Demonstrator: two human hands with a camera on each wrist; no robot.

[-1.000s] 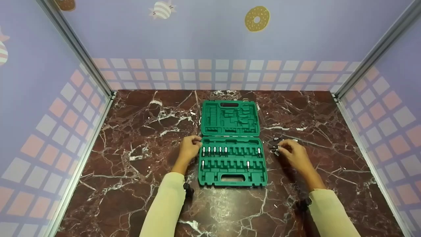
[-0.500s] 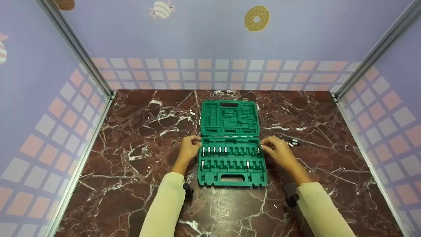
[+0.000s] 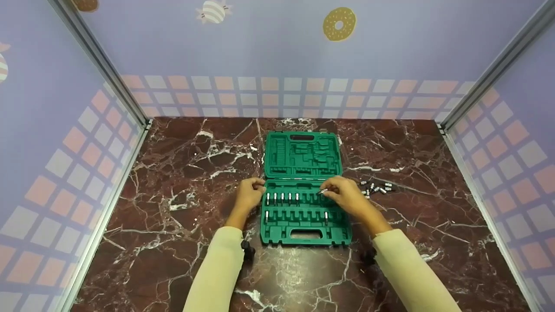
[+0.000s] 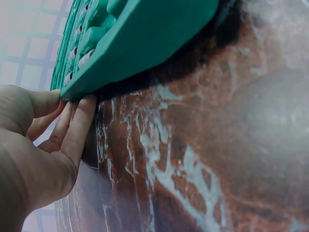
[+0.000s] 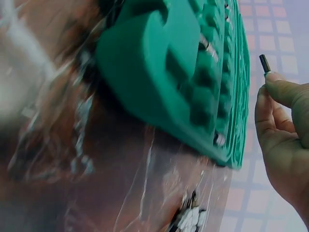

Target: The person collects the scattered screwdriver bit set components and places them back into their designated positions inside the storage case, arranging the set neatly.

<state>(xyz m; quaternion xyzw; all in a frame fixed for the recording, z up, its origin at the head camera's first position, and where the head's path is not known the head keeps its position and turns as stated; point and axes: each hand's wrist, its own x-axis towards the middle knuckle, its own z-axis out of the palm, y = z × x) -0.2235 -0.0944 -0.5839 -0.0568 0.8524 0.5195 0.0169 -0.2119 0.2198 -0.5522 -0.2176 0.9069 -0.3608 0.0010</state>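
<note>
A green tool case (image 3: 277, 232) lies open on the table with its lid folded back. My left hand (image 3: 249, 197) grips its left rim; in the left wrist view the thumb lies on the rim and the fingers are against the side. Between thumb and fingertips my right hand (image 3: 347, 197) pinches a bit socket, whose dark bit (image 5: 264, 63) points out in the right wrist view. That hand is over the right part of the back slot row. Several bit sockets (image 3: 282, 199) stand in the left of this row. The front row holds a bit socket (image 3: 326, 218) towards its right.
Several loose bit sockets (image 3: 376, 189) lie scattered on the marbled table (image 3: 173, 260), right of the case. Patterned panels (image 3: 277, 47) enclose the table at the back and both sides.
My right hand has moved left from the loose pile to above the case, carrying a bit socket. The left hand has stayed at the case's left edge.
</note>
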